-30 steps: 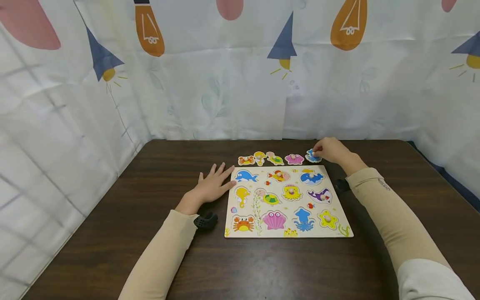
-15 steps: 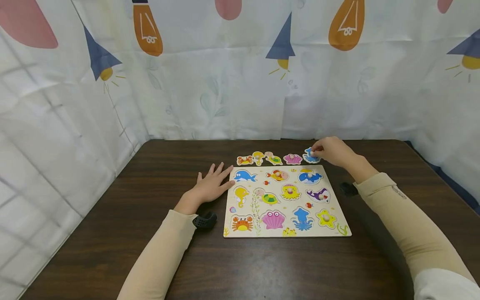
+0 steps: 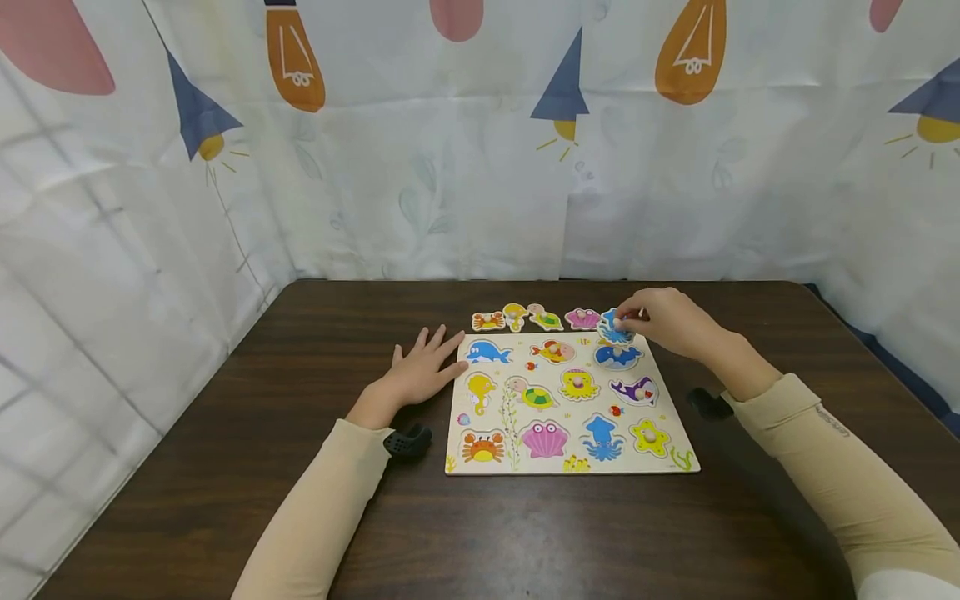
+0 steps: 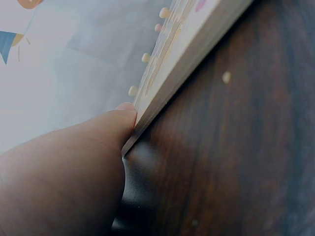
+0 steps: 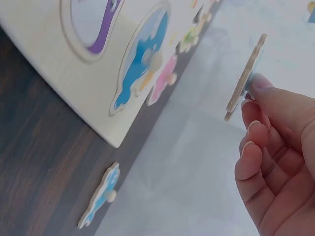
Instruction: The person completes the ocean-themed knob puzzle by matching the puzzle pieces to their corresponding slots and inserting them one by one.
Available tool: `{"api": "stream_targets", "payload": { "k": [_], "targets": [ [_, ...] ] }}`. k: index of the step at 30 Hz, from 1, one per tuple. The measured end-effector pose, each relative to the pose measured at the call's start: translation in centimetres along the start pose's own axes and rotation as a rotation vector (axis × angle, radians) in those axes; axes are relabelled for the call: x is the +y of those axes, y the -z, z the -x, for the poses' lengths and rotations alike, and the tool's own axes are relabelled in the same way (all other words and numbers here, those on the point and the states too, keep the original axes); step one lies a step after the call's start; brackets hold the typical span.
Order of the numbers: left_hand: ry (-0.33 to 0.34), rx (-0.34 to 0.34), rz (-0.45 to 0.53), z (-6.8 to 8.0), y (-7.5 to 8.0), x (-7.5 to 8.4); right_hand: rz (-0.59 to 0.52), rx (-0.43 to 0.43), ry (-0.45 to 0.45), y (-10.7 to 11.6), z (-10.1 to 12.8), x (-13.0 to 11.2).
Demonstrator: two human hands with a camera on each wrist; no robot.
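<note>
A light wooden puzzle board with sea-animal shapes lies on the table. My left hand rests at its left edge, fingers spread, and in the left wrist view the thumb touches the board's side. My right hand pinches a blue squid puzzle piece by its knob. Raised, the piece overlaps the board's back edge and the whale piece. In the right wrist view the held piece shows edge-on, and a blue dolphin piece lies on the table, hidden behind my right hand in the head view.
Behind the board lie the crab, seahorse, turtle and pink shell pieces. Knobbed pieces sit in the board, among them the octopus and starfish. A patterned curtain hangs behind the dark table.
My right hand has lifted the squid piece from the row behind the board and brought it toward the board's back right part. My left hand stays at the left edge.
</note>
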State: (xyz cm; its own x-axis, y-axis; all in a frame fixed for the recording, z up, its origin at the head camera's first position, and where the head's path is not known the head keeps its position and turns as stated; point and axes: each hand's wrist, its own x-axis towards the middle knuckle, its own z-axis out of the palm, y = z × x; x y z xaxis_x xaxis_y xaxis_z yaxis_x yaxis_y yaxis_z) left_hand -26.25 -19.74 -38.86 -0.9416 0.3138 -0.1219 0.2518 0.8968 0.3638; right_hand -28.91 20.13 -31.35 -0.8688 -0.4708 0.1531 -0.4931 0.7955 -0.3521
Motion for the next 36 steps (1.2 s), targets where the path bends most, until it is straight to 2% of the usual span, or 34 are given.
{"api": "stream_targets", "payload": {
  "k": [12,22,36],
  "targets": [
    [-0.002,-0.004,-0.006,0.0,0.0,0.0,0.036,-0.020,0.104,-0.7,2.8,-2.1],
    [-0.005,-0.006,-0.001,0.0,0.2,0.1,0.060,-0.057,0.153,-1.1,4.5,-4.0],
    [-0.008,-0.006,-0.004,0.1,0.3,0.3,0.033,-0.096,0.222,-2.4,6.2,-4.8]
  ]
}}
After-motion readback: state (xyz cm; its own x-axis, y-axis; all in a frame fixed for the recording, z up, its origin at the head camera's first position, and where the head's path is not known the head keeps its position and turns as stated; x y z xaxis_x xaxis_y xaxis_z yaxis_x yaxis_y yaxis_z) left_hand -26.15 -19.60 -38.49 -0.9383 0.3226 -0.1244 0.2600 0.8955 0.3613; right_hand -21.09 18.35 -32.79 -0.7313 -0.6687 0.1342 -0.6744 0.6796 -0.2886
